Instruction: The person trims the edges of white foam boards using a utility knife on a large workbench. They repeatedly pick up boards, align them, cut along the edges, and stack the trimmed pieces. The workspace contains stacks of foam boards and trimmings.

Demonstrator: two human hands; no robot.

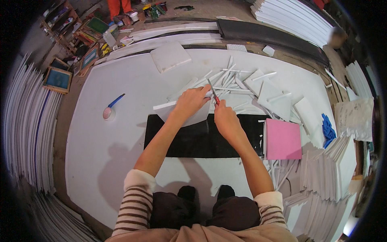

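Note:
My left hand is closed on a white board, which stands tilted above a black mat. Close by on the right, my right hand grips a red-handled knife. Its thin blade points up and to the left, beside the fingers of my left hand. Whether the blade touches the board I cannot tell. Just beyond both hands lies a loose heap of narrow white strips. A pink square sheet rests at the mat's right end.
A small tub with a blue-handled brush stands on the left of the white work surface. A white slab lies at the back. Blue cloth and stacked white boards are to the right. Another person appears far right.

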